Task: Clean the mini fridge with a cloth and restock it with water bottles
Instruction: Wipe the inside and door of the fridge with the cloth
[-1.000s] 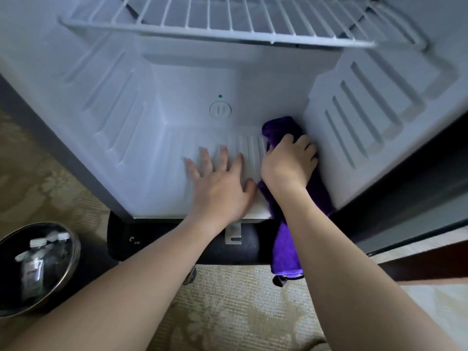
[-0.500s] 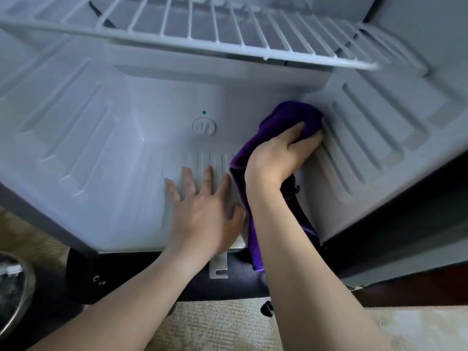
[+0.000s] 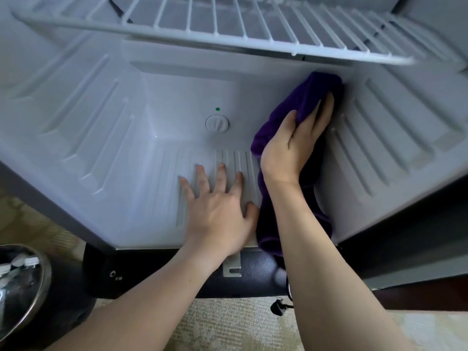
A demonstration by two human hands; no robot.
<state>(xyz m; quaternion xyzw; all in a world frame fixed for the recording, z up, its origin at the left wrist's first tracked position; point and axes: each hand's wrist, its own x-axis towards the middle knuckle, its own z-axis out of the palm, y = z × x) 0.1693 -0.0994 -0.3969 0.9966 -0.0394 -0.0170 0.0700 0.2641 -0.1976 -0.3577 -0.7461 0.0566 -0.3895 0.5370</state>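
Purple cloth [image 3: 314,97] is bunched under the right hand [image 3: 291,145], which grips it with thumb and fingers curled round the upper fold and presses it into the back right corner of the fridge [image 3: 106,127]. Below that hand the rest of the cloth trails down along the right wall, past the wrist, and hangs over the fridge's front lip.

The left hand [image 3: 217,206] lies flat on the ribbed floor [image 3: 162,173] of the fridge, fingers straight and spread, holding nothing — its thumb sits just beside the hanging cloth. The two hands are close, the right one further in and higher than the left.

Beyond the left hand's fingertips, on the back wall, is a round dial [image 3: 217,123] with a small green dot [image 3: 217,109] just above it. Over both hands runs a white wire shelf [image 3: 228,26], and the side walls carry moulded ridges.

Behind the left wrist a small metal bracket [image 3: 231,266] juts from the fridge's bottom edge over a dark base. Well to the left of the left forearm stands a shiny bucket [image 3: 33,295] on the carpet [image 3: 228,323] — white bottle caps [image 3: 25,261] show inside it, though the bottles themselves are hard to make out.
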